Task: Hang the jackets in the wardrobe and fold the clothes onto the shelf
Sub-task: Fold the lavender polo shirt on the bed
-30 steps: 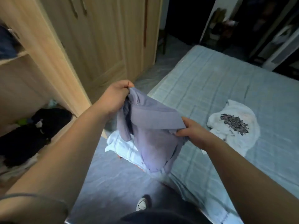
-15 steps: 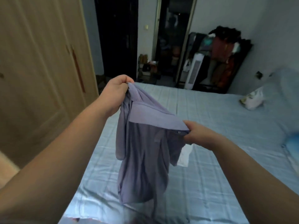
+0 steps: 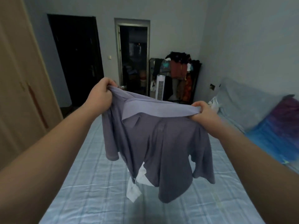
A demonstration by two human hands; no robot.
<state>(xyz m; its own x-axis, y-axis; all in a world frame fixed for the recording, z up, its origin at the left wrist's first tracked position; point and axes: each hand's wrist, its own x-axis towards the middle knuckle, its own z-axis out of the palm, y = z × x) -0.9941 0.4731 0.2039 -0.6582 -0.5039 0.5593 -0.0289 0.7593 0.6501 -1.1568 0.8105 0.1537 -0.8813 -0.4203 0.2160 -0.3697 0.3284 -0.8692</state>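
Polo shirt, purple-grey with a paler collar, hangs spread between two raised hands above the bed. The left hand, at 10 o'clock, is clenched on one shoulder; the right hand, at 2 o'clock, grips the other. A white garment lies on the bed behind the hem. The step appears to be opening the shirt for folding; next it likely needs laying flat. At 12 o'clock, a loaded clothes rack stands beyond.

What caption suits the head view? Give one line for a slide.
Both hands, left hand and right hand, spread a purple collared shirt by its shoulders above the blue checked bed.
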